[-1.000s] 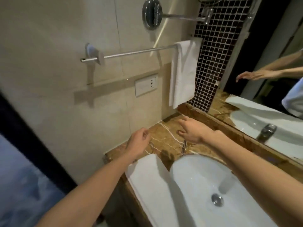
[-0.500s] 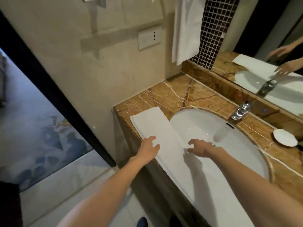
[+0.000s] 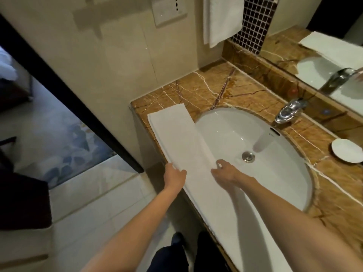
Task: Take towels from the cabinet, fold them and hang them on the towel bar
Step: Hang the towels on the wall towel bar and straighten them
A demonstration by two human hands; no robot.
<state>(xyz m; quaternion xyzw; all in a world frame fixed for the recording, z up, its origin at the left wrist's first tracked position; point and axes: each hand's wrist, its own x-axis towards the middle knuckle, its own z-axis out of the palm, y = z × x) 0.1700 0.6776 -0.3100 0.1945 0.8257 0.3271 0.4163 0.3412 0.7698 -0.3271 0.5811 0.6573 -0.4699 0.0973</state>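
Observation:
A long white towel [image 3: 182, 138], folded into a narrow strip, lies along the front edge of the brown marble counter [image 3: 231, 89] and overlaps the sink's left rim. My left hand [image 3: 173, 174] grips its outer edge at mid-length, fingers curled over it. On the sink side my right hand [image 3: 224, 171] pinches the opposite edge. Another white towel [image 3: 222, 18] hangs on the wall at the top; the bar holding it is out of frame.
The white sink [image 3: 255, 154] with a chrome faucet [image 3: 288, 112] fills the counter's middle. A small white dish [image 3: 346, 151] sits at the right. A mirror [image 3: 324, 61] runs behind. A wall socket [image 3: 169, 10] is top centre; a doorway and tiled floor lie to the left.
My view has tipped down from the wall bar to the counter. Both hands dropped from the counter's back to the towel strip and have taken hold of its two long edges.

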